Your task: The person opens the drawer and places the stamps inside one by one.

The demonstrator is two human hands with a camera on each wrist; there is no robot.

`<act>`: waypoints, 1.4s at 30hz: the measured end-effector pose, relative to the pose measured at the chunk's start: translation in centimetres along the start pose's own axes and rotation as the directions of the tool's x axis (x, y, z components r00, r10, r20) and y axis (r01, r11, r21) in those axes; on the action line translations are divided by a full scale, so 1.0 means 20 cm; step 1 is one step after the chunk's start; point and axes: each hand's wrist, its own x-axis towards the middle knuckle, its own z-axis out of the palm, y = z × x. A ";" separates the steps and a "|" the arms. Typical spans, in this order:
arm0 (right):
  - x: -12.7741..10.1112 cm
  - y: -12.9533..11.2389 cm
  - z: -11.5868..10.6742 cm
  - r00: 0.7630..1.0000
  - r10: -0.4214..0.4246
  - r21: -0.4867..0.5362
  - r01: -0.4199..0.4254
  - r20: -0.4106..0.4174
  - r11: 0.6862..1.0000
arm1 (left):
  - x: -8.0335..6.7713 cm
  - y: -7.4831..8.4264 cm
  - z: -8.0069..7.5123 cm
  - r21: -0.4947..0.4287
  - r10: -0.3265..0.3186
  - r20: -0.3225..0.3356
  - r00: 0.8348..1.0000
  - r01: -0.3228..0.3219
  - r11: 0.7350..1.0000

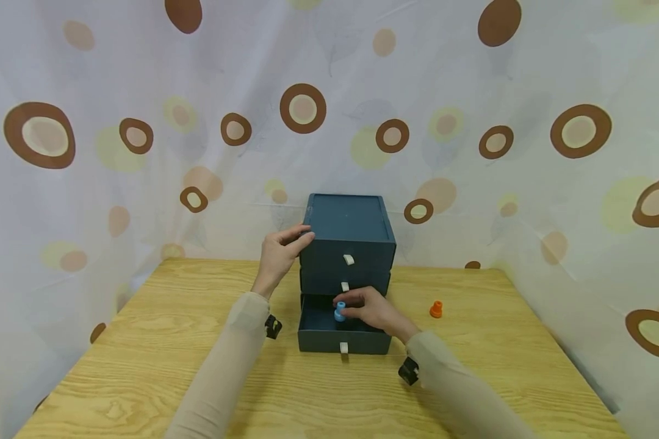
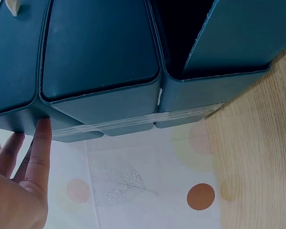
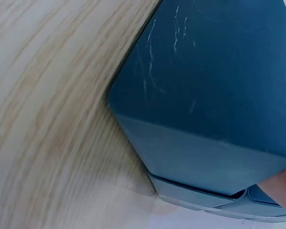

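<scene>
A dark blue three-drawer cabinet (image 1: pixel 351 217) stands on the table with its bottom drawer (image 1: pixel 344 342) pulled out. My left hand (image 1: pixel 279 251) touches the upper left corner of the cabinet; in the left wrist view its fingers (image 2: pixel 40 150) lie fairly straight along the cabinet's side. With thumb and fingers, my right hand (image 1: pixel 373 310) pinches a small light blue piece (image 1: pixel 340 312), narrow on top and wider below, within the outline of the bottom drawer. In the right wrist view the drawer front (image 3: pixel 214 71) hides the piece and most of that hand.
A similar orange piece (image 1: pixel 436 310) stands on the wooden table (image 1: pixel 472 366) to the right of the cabinet. White pull tabs (image 1: pixel 349 260) stick out from the drawer fronts. Behind the table hangs a pale curtain (image 1: pixel 340 158) with brown rings.
</scene>
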 end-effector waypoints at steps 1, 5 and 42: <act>0.00 0.00 0.00 1.000 0.001 0.002 -0.001 0.000 1.000 | 0.00 0.00 0.00 0.002 -0.003 0.005 1.000 0.003 1.000; 0.03 0.03 0.00 1.000 -0.001 0.003 0.001 -0.010 1.000 | 0.01 0.01 -0.01 -0.003 -0.012 0.016 1.000 0.012 1.000; 0.12 0.08 0.06 0.999 0.047 -0.095 -0.045 0.015 0.994 | 0.00 -0.02 0.02 0.006 0.009 -0.031 0.999 -0.009 1.000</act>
